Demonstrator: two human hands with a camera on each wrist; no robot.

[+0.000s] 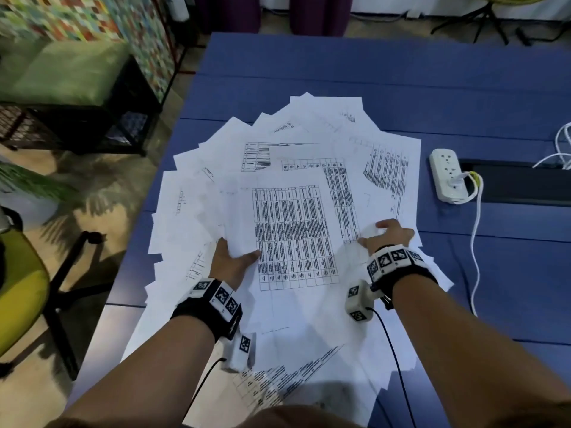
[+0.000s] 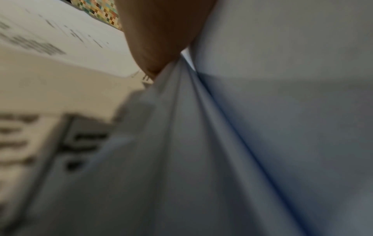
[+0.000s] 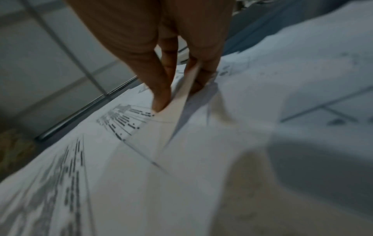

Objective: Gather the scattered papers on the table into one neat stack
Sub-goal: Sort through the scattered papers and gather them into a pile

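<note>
White papers [image 1: 287, 193] fan across the blue table [image 1: 401, 88], mostly from nine to two o'clock; your left hand [image 1: 230, 264] pinches the top sheet's edge, your right hand [image 1: 387, 237] grips sheets at three o'clock, so gathering is under way: next, sweep the outliers inward

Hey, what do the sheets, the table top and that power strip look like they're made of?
Sheets: thin white printer paper, matte; they bend and curl under the left hand.
Table top: looks like a matte blue cloth or mat with straight creases; cannot tell which.
Power strip: white moulded plastic, slightly glossy.
</note>
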